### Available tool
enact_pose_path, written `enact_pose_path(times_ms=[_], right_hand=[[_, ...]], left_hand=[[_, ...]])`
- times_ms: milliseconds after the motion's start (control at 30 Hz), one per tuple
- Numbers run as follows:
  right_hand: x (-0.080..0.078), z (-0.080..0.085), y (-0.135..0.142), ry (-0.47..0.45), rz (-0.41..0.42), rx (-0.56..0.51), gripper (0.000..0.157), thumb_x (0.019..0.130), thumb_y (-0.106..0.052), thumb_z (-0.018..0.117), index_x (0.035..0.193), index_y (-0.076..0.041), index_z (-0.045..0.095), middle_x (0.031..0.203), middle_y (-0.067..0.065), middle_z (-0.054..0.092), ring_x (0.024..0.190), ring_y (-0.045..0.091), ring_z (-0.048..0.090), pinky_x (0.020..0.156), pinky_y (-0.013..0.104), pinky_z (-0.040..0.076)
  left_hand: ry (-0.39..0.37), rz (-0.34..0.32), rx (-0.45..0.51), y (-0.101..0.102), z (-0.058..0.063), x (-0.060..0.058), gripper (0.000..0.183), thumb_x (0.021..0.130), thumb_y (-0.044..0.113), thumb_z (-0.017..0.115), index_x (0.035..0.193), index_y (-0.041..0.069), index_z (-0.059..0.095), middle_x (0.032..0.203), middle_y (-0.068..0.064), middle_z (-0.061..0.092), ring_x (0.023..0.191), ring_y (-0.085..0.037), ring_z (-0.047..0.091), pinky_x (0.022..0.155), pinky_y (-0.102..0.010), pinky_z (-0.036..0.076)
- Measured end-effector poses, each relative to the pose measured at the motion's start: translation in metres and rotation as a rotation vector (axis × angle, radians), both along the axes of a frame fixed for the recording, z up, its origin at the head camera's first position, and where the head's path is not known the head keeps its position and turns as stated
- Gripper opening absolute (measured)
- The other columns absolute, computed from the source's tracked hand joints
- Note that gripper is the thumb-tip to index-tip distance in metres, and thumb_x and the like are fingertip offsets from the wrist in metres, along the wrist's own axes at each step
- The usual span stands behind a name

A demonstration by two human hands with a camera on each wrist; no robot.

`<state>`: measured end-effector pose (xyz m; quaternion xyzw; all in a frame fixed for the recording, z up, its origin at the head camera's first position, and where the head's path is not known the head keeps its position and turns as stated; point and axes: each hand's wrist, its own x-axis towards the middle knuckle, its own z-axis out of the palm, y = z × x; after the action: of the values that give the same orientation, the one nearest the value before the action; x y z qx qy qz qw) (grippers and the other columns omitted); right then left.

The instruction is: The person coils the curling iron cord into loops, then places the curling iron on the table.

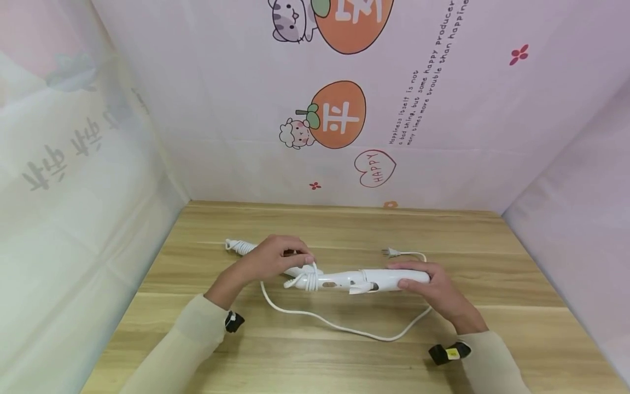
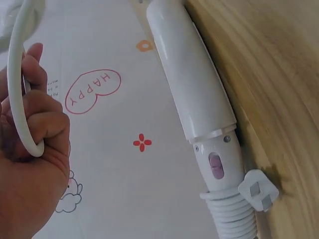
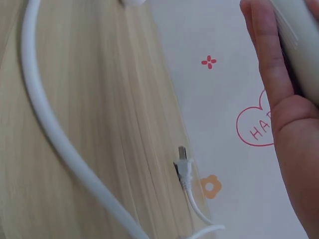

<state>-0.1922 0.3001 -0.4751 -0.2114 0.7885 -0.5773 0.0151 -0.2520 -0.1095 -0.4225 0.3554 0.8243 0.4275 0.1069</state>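
Two white hair-styling irons are here. My right hand [image 1: 438,290] holds the near iron [image 1: 384,280] by its wide right end, fingers behind and thumb in front. In the right wrist view, the iron's body [image 3: 299,45] lies along the fingers. White cord [image 1: 311,281] is coiled round the near iron's left end. My left hand [image 1: 270,257] pinches a strand of this cord above the coils; the cord loop [image 2: 15,99] shows by the curled fingers in the left wrist view. Behind the left hand lies the far iron [image 1: 241,247], partly hidden, its cord wound around its handle.
A loose white cord [image 1: 339,327] curves over the wooden table [image 1: 295,361] in front of the irons. A two-pin plug [image 1: 392,252] lies behind the right hand. Another plug [image 2: 258,190] sits against the far iron's wound cord. Printed cloth [image 1: 236,109] walls off the back and sides.
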Motion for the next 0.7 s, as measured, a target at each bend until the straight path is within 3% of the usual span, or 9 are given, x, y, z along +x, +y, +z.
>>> enact_pose_path(times_ms=[133,200,267,333,433,533,633,700], right_hand=[[0.000,-0.001,0.001,-0.018,0.077,-0.127,0.038,0.103,0.005,0.066,0.132,-0.016,0.080,0.138,-0.009,0.072,0.108,0.008,0.067,0.083,0.026,0.061],[-0.001,-0.001,0.000,-0.020,0.091,-0.177,0.039,0.104,0.007,0.063,0.133,-0.013,0.079,0.139,-0.006,0.071,0.112,0.009,0.066,0.085,0.025,0.061],[0.000,-0.001,-0.002,-0.023,0.074,-0.205,0.039,0.104,0.009,0.060,0.133,-0.010,0.078,0.140,-0.004,0.070,0.114,0.008,0.066,0.087,0.025,0.061],[0.000,-0.001,-0.003,-0.030,0.049,-0.224,0.039,0.104,0.010,0.059,0.133,-0.007,0.077,0.139,-0.002,0.069,0.114,0.010,0.066,0.089,0.026,0.062],[0.001,-0.001,-0.004,-0.040,0.006,-0.236,0.038,0.105,0.009,0.058,0.133,-0.007,0.077,0.140,-0.001,0.070,0.113,0.010,0.067,0.090,0.027,0.062],[0.000,-0.001,-0.005,-0.064,-0.018,-0.272,0.036,0.106,0.008,0.058,0.133,-0.008,0.077,0.140,-0.001,0.071,0.113,0.012,0.069,0.093,0.029,0.063],[0.000,-0.001,-0.007,-0.094,-0.037,-0.307,0.034,0.107,0.006,0.058,0.134,-0.005,0.076,0.140,-0.006,0.070,0.114,0.012,0.071,0.094,0.029,0.063],[0.000,-0.001,-0.008,-0.103,-0.053,-0.322,0.033,0.107,0.006,0.059,0.134,-0.004,0.076,0.140,-0.009,0.070,0.114,0.011,0.071,0.094,0.028,0.063]], left_hand=[[-0.114,-0.050,0.071,0.002,-0.004,-0.002,0.024,0.112,0.025,0.064,0.118,0.012,0.083,0.110,-0.004,0.080,0.088,-0.015,0.062,0.079,-0.028,0.053],[-0.151,-0.045,0.091,0.004,-0.008,-0.002,0.027,0.113,0.025,0.062,0.123,0.009,0.082,0.119,-0.004,0.081,0.095,-0.012,0.064,0.083,-0.026,0.053],[-0.173,-0.015,0.089,0.006,-0.012,-0.002,0.030,0.115,0.022,0.059,0.128,0.007,0.080,0.117,-0.005,0.080,0.089,-0.011,0.061,0.079,-0.025,0.050],[-0.211,0.016,0.095,0.009,-0.017,-0.001,0.030,0.115,0.018,0.057,0.132,0.004,0.077,0.102,-0.005,0.076,0.078,-0.010,0.055,0.070,-0.023,0.047],[-0.227,0.048,0.091,0.012,-0.024,0.002,0.032,0.111,0.000,0.053,0.136,0.001,0.073,0.093,-0.006,0.069,0.075,-0.011,0.048,0.066,-0.023,0.041],[-0.260,0.065,0.105,0.015,-0.029,0.006,0.032,0.107,-0.006,0.050,0.130,-0.002,0.073,0.093,-0.008,0.072,0.078,-0.012,0.052,0.068,-0.025,0.043],[-0.335,0.088,0.135,0.020,-0.031,0.010,0.029,0.111,0.002,0.048,0.124,-0.001,0.074,0.090,-0.008,0.073,0.076,-0.010,0.057,0.073,-0.027,0.050],[-0.392,0.102,0.157,0.022,-0.031,0.012,0.030,0.113,0.008,0.048,0.123,-0.001,0.075,0.087,-0.012,0.073,0.067,-0.009,0.052,0.065,-0.025,0.047]])
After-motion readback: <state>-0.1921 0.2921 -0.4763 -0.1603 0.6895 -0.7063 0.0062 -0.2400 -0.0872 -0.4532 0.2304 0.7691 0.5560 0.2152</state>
